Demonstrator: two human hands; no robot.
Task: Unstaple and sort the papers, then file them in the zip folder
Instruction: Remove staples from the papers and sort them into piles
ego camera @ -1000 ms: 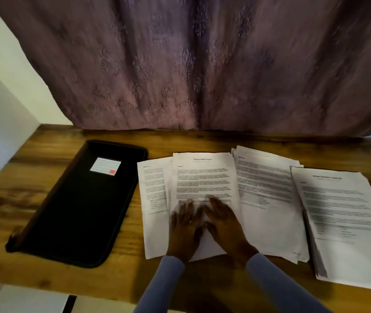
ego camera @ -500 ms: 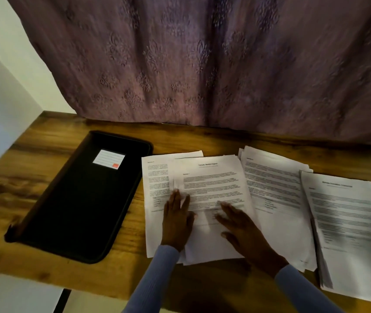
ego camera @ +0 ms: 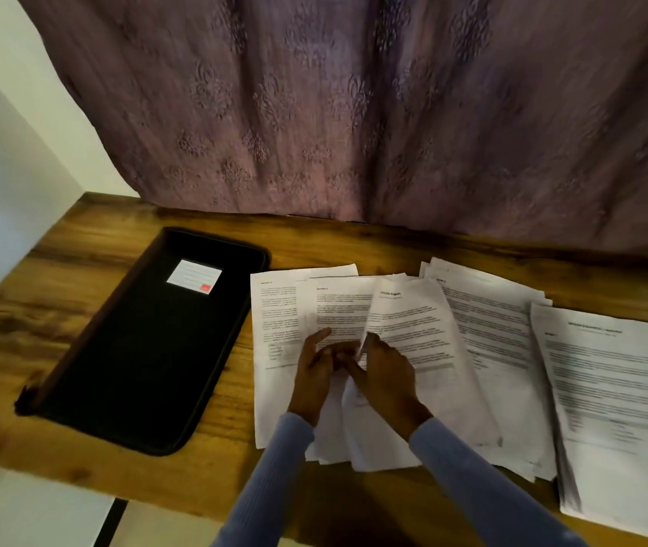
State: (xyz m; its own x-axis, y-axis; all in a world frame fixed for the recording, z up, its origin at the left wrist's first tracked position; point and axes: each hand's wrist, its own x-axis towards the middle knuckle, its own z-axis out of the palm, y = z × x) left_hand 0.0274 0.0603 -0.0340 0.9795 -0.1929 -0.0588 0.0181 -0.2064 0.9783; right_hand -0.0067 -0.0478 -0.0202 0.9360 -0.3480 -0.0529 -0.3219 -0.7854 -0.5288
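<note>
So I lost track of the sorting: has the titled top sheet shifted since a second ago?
Yes. The titled sheet has slid right, away from the black zip folder, uncovering another sheet.

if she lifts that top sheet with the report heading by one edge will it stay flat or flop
Probably flop: the top sheet is thin loose paper, and its left edge already curls up where the right hand lifts it. It likely weighs little and may slide, since it lies on other loose sheets.
</note>
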